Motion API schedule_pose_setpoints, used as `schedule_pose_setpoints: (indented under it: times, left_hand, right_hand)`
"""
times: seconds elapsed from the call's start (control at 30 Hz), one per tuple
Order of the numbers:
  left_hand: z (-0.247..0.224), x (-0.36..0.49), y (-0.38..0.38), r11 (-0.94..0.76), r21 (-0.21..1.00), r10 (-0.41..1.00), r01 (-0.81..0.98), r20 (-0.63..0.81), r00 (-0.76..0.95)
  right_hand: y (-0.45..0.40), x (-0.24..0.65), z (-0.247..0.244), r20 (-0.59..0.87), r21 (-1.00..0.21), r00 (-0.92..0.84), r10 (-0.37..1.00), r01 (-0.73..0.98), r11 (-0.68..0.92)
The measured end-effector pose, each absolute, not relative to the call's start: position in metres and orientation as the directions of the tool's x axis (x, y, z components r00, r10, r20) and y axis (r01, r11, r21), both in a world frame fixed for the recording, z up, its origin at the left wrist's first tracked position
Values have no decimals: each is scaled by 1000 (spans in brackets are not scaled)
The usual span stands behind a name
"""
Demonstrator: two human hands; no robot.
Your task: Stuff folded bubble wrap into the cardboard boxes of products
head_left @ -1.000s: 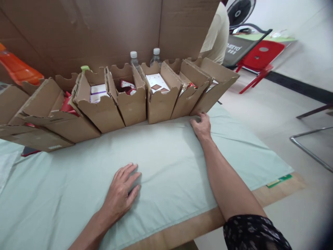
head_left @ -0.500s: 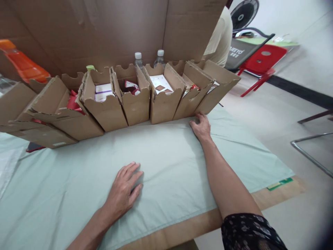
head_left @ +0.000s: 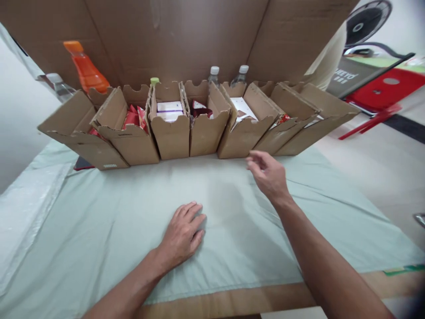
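Note:
My left hand (head_left: 184, 231) rests palm down on the pale green cloth (head_left: 142, 195), fingers stretched out, holding nothing. My right hand (head_left: 269, 175) is raised a little above the cloth, just in front of the cardboard bins; its fingers are loosely curled, with a gap between thumb and fingers and nothing visible in them. Closest to it are a bin with a white box (head_left: 243, 108) in it and a bin with a red-patterned packet (head_left: 284, 118). Farther left, bins hold a dark red packet (head_left: 201, 110), white-and-purple boxes (head_left: 170, 110) and red packets (head_left: 134, 117).
Behind the bins stand clear bottles with white caps (head_left: 243, 70), an orange bottle (head_left: 88, 73) and a tall cardboard panel (head_left: 186, 40). Clear plastic sheeting (head_left: 26, 221) lies at the left. Beyond the table's right side are a red chair (head_left: 388, 91), a fan (head_left: 361, 26) and a person's light sleeve (head_left: 328, 62).
My right hand has lifted away from the foot of the right-hand bins, toward me. The view has swung left, so everything appears farther right. My left hand stays on the cloth.

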State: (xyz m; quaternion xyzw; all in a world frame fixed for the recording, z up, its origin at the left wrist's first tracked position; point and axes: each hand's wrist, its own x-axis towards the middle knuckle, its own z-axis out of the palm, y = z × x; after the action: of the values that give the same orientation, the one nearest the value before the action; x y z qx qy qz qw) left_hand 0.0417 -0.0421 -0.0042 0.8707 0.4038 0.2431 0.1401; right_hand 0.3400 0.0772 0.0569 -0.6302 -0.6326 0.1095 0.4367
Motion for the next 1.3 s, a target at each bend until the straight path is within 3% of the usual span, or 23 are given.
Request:
schedule_pose_setpoints:
  times: [0.13, 0.3, 0.43, 0.6, 0.7, 0.8, 0.9, 1.0, 1.07, 1.17, 1.23, 1.3]
  left_hand:
    - [-1, 40, -41, -636, 445, 769, 631, 291, 570]
    - [1, 38, -37, -653, 447, 752, 611, 289, 592]
    - [-1, 37, -36, -650, 480, 757, 589, 340, 558]
    - [0, 31, -29, -532, 670, 843, 518, 477, 249]
    - [4, 23, -22, -391, 780, 899, 489, 437, 21]
    - [6, 17, -17, -305, 842, 925, 445, 373, -72]
    - [6, 18, -18, -295, 868, 936, 399, 346, -61]
    - [6, 25, -27, -289, 880, 953, 377, 302, 24]
    - [7, 32, -36, -297, 883, 955, 364, 278, 107]
    - [9, 46, -48, -328, 883, 938, 336, 261, 228]
    - [12, 54, -52, -328, 887, 928, 326, 237, 288]
    - [16, 58, -53, -298, 893, 934, 338, 199, 297]
  right_hand:
    - [126, 270, 113, 495, -623, -21, 869, 689, 371]
    - [179, 237, 142, 458, -480, -74, 886, 818, 316]
    - [178, 235, 137, 465, -459, -44, 884, 842, 283]
    - [100, 244, 135, 508, -455, -60, 860, 828, 327]
    - [18, 260, 135, 480, -512, -42, 876, 798, 319]
    - [-60, 296, 134, 440, -577, 42, 897, 778, 247]
    - [-116, 347, 126, 439, -617, 294, 849, 786, 47]
    - [-149, 399, 106, 381, -759, 501, 777, 649, -46]
    - [-164, 425, 87, 228, -825, 454, 861, 560, -76]
    - [-170, 438, 60, -28, -780, 233, 972, 604, -167]
    - [-160, 428, 50, -47, -746, 158, 986, 652, -140]
    - [-136, 411, 49, 33, -744, 125, 992, 666, -59]
